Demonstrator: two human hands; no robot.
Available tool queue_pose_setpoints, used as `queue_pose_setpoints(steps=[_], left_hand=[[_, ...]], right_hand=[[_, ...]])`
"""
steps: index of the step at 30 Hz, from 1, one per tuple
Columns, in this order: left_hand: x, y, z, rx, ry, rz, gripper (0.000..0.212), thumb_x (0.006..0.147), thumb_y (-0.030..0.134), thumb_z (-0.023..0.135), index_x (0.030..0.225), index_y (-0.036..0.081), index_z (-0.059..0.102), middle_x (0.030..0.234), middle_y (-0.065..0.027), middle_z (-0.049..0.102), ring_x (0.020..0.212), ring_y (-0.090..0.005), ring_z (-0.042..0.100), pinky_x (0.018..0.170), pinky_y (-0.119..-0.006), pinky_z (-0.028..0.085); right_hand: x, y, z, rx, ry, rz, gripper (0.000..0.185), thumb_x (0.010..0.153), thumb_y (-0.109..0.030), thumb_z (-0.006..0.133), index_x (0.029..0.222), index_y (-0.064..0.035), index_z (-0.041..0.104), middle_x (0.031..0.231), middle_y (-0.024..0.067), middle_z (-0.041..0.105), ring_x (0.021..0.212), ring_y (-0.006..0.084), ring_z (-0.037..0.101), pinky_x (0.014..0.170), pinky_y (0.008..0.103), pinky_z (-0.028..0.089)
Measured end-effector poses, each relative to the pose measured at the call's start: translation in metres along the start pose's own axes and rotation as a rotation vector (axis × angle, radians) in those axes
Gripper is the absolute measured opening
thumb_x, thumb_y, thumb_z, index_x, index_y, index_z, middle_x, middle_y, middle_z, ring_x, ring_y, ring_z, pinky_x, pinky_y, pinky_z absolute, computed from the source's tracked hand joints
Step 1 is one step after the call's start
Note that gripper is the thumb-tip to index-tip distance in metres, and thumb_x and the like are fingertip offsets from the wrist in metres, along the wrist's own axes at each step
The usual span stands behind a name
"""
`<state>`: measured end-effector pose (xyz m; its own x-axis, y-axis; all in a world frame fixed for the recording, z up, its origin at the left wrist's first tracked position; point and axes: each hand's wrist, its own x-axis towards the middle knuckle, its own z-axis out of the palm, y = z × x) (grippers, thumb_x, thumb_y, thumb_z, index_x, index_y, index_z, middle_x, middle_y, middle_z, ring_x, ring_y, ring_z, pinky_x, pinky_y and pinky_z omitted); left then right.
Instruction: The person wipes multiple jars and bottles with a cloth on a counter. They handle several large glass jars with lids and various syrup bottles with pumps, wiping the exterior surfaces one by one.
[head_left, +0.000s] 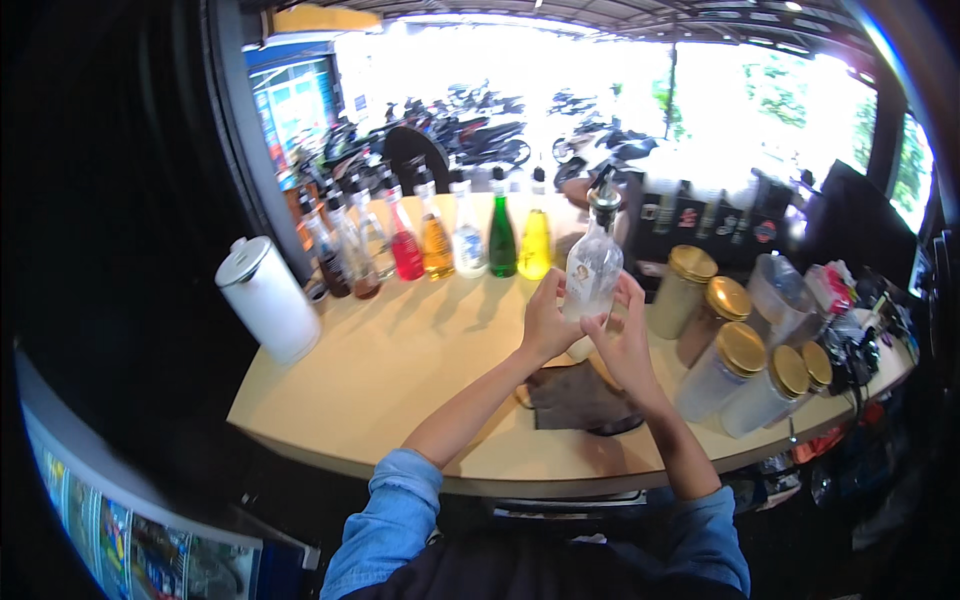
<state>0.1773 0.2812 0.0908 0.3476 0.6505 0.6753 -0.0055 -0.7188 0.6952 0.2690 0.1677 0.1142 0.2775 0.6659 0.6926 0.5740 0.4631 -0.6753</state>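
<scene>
A clear glass bottle (594, 270) with a dark stopper and metal pour spout is held upright between both hands above the table. My left hand (553, 319) grips its lower left side. On the bottle's right side is my right hand (624, 330), its thumb near the base. Below them a dark brown cloth (577, 397) lies crumpled on the wooden tabletop (375, 390). Behind stand several bottles in a curved row, among them a red one (407, 251), an amber one (436, 244), a green one (502, 236) and a yellow one (535, 244).
A white lidded pitcher (274, 307) stands at the table's left end. Several clear jars with gold lids, one at the front (701, 382), stand on the right beside a clear plastic container (780, 300) and clutter. Low at left is a glass-fronted cabinet (142, 547).
</scene>
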Motion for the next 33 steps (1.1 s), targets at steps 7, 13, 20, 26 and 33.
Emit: queue_pose_setpoints(steps=[7,13,20,26,33], left_hand=[[-0.024,-0.01,-0.116,0.323,0.174,-0.011,0.06,0.055,0.042,0.084,0.079,0.006,0.043,0.073,-0.0075,0.047,0.063,-0.0237,0.051,0.058,-0.036,0.043],[-0.032,-0.026,-0.218,0.312,0.051,-0.235,0.067,0.066,0.035,0.081,0.112,0.004,0.044,0.098,-0.0104,0.057,0.088,-0.0247,0.059,0.075,-0.036,0.05],[-0.062,-0.095,-0.32,0.54,-0.323,-0.245,0.061,0.082,0.036,0.068,0.128,0.002,0.043,0.123,-0.0174,0.052,0.112,-0.0291,0.053,0.093,-0.039,0.044],[-0.078,-0.128,-0.338,0.587,-0.604,-0.357,0.055,0.086,0.042,0.059,0.122,0.001,0.053,0.127,-0.0153,0.052,0.117,-0.0302,0.05,0.098,-0.038,0.041],[-0.078,-0.138,-0.334,0.675,-0.66,-0.295,0.05,0.089,0.044,0.054,0.117,0.003,0.057,0.12,-0.0114,0.055,0.113,-0.0273,0.052,0.094,-0.037,0.043]], right_hand=[[0.027,-0.02,0.116,0.06,-0.128,0.047,0.078,0.077,-0.018,0.074,0.132,0.0033,0.023,0.118,0.0261,0.049,0.113,0.0363,0.051,0.088,0.0401,0.045],[0.062,0.002,0.21,0.131,-0.232,-0.062,0.077,0.075,-0.023,0.077,0.128,0.0024,0.028,0.117,0.024,0.051,0.109,0.0349,0.054,0.086,0.0407,0.045],[0.12,0.032,0.298,0.24,-0.335,0.088,0.074,0.073,-0.019,0.077,0.127,-0.0028,0.03,0.121,0.0202,0.051,0.108,0.0295,0.056,0.084,0.0402,0.047],[0.156,0.056,0.356,0.225,-0.363,0.07,0.079,0.073,-0.019,0.078,0.132,-0.0034,0.028,0.126,0.0219,0.047,0.113,0.0313,0.053,0.089,0.04,0.047],[0.166,0.081,0.382,0.427,-0.409,0.137,0.086,0.073,-0.01,0.076,0.137,0.0044,0.021,0.129,0.0194,0.045,0.116,0.0269,0.05,0.093,0.0361,0.046]])
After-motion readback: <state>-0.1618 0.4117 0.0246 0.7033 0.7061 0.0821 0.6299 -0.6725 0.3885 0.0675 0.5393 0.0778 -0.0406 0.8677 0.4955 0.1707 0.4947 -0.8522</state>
